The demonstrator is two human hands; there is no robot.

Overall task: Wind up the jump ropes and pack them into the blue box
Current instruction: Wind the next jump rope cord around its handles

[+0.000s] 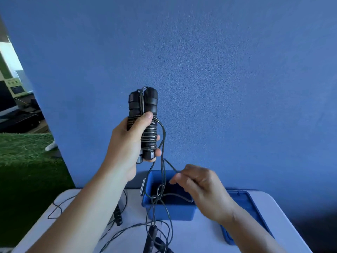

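Head view, left hand (125, 143) holding wound jump rope (144, 123) upright, handles vertical

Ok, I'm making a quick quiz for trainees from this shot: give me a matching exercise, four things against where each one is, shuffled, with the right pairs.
Things:
1. left hand
2. right hand
3. blue box
4. blue lid

Places or states:
A. lying on the white table, right of the box
B. raised, gripping the two black handles wrapped in cord
C. open, standing at the table's far edge
D. over the box, pinching the loose cord

Pairs: 1-B, 2-D, 3-C, 4-A
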